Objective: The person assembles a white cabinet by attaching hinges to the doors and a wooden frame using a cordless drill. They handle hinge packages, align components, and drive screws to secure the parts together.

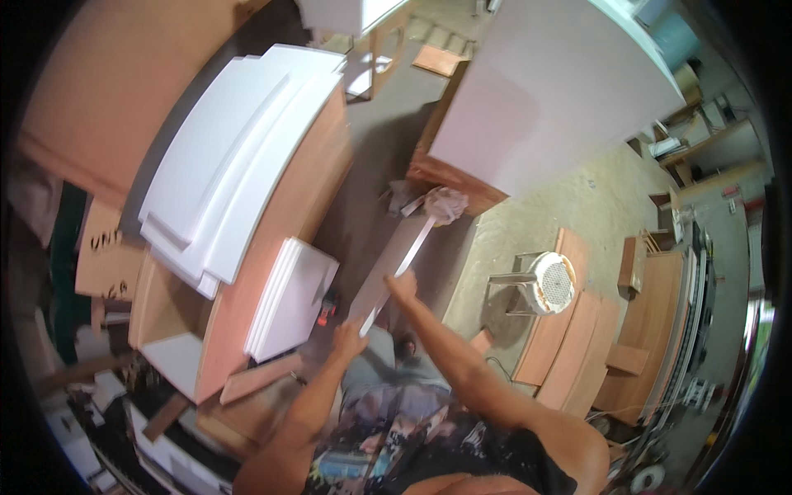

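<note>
A long narrow board (385, 262) with a bright white edge slants away from my body, its far end near a crumpled pale bundle (445, 205). My left hand (350, 338) is closed around the board's near end. Farther along the same edge, my right hand (402, 286) grips it with bent fingers. To the left of the board, several white panels (290, 299) lean against the side of a wooden cabinet carcass (280, 194). A red and black tool (327, 312), perhaps a cordless drill, is on the floor by those panels.
White panels (235, 157) lie stacked on the carcass. A large white-topped cabinet (544, 107) stands ahead to the right. On the right are a round white stool (551, 283) and wooden boards (569, 330) on the floor. Offcuts (264, 378) lie at the lower left.
</note>
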`<action>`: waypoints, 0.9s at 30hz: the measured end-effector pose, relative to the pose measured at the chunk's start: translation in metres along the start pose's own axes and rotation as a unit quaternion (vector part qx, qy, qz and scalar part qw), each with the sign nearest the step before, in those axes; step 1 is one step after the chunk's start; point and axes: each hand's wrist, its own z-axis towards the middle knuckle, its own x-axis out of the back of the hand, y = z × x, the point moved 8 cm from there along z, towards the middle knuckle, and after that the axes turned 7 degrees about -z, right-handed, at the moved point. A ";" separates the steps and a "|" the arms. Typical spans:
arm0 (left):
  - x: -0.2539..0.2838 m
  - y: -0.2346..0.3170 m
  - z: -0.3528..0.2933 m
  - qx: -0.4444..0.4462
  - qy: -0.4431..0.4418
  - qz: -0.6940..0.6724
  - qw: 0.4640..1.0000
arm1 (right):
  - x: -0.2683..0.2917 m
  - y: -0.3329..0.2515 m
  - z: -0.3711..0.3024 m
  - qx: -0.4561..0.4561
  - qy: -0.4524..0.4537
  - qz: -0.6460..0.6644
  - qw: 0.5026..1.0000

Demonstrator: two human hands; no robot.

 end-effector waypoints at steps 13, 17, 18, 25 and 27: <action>0.094 0.018 0.202 0.031 0.081 -0.072 0.994 | -0.028 -0.139 0.209 0.032 -0.104 0.141 0.984; 0.109 0.007 0.266 0.091 0.058 -0.069 0.992 | -0.033 -0.184 0.263 -0.008 -0.095 0.129 0.987; 0.107 0.004 0.283 0.103 0.043 -0.072 0.991 | -0.037 -0.189 0.283 0.000 -0.095 0.124 0.988; 0.128 -0.047 0.392 0.205 0.076 -0.105 0.970 | -0.095 -0.236 0.371 -0.054 -0.128 0.147 0.979; 0.136 -0.059 0.419 0.213 0.080 -0.102 0.968 | -0.124 -0.222 0.409 -0.083 -0.143 0.202 0.965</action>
